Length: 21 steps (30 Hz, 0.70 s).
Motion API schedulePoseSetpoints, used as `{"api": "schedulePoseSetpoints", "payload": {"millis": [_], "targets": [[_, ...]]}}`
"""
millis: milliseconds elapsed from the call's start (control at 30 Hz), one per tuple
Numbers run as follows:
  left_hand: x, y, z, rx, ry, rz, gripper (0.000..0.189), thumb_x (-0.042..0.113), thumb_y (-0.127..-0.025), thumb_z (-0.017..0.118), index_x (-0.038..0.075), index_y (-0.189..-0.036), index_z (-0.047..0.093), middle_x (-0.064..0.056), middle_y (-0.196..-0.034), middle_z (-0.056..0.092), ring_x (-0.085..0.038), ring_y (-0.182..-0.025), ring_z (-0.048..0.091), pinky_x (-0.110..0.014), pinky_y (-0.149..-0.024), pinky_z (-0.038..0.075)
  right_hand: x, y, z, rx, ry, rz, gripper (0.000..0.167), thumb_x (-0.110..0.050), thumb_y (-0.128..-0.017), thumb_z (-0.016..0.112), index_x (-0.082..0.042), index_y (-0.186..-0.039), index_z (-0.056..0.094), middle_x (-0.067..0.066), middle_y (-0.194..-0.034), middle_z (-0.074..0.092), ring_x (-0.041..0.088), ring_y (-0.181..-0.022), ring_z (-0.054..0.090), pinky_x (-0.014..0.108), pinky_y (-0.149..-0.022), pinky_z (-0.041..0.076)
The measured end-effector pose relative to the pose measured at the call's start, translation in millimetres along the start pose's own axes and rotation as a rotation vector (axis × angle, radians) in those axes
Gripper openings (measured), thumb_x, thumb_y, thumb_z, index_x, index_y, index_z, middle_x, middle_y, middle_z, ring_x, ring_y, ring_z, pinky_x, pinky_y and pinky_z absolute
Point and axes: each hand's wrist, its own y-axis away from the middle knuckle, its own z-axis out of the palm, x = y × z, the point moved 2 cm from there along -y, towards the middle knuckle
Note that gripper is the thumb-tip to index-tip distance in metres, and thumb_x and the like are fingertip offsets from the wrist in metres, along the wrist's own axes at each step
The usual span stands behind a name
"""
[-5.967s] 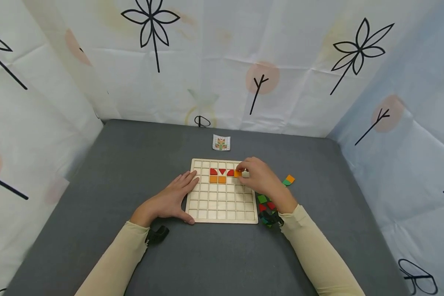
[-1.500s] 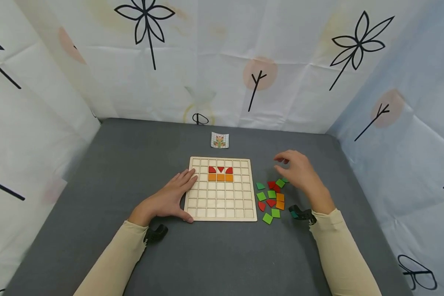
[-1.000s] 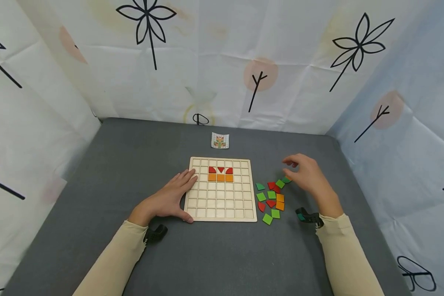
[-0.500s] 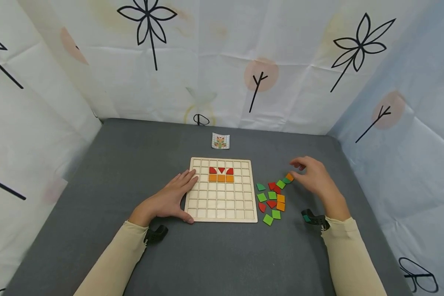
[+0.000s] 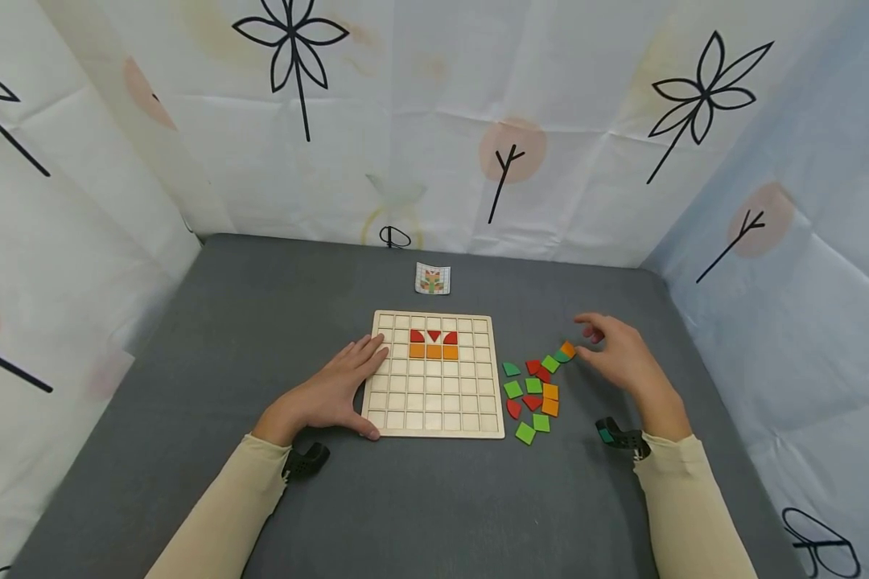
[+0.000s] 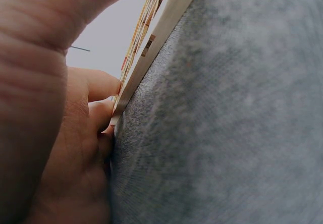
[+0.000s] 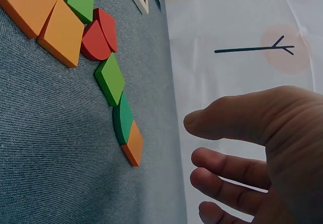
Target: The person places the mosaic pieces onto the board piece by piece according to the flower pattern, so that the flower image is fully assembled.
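Head view: the left hand point(image 5: 333, 388) is resting spread on the board point(image 5: 433, 387); left wrist: its fingers point(image 6: 102, 85) are touching the edge; right wrist: the right hand point(image 7: 291, 143) is hovering, digits parted, empty, near the table's point(image 7: 70, 158) outermost orange tile point(image 7: 133, 145), likely light, rigid, best pinched edgewise.

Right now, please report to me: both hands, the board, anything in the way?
Left hand on left edge of board. Right hand empty, near loose tiles. Board carries three red pieces, three orange pieces. Nothing seen blocking.

White flower-printed cloth walls point(image 5: 434, 104), grey tabletop point(image 5: 420, 507)
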Motion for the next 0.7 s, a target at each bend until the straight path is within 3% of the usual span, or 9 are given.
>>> {"api": "schedulePoseSetpoints", "payload": {"millis": [700], "targets": [[-1.7, 0.9, 0.6, 0.002, 0.003, 0.002, 0.14, 0.062, -0.073, 0.097, -0.001, -0.172, 0.02, -0.018, -0.181, 0.006, -0.039, -0.166, 0.002, -0.059, -0.132, 0.006, 12.6, -6.3, 17.6, -0.076, -0.002, -0.014, 0.052, -0.007, -0.099, 0.076, 0.0, -0.148, 0.062, 0.022, -0.122, 0.065, 0.039, -0.109, 0.06, 0.061, -0.092, 0.053]]}}
